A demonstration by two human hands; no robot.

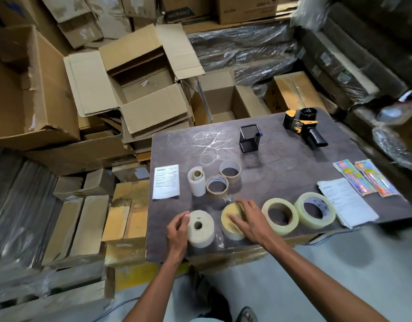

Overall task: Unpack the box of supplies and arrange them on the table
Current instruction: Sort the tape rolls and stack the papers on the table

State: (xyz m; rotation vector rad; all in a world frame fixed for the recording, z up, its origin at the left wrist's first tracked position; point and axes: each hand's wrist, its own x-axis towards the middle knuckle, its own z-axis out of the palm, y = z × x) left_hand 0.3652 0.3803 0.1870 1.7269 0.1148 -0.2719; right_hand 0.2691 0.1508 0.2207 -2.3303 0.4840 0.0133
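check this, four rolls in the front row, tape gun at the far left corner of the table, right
Not quite. The head view shows the tape gun at the table's far right corner, not the left. Four rolls do line the front edge.

Single head-worn wide-angle view, looking forward and steeply down, close above the table point(281, 163)

storeroom (stacked cardboard boxes point(37, 89) everywhere)

Stacked cartons point(37, 89) (grey floor point(339, 275))
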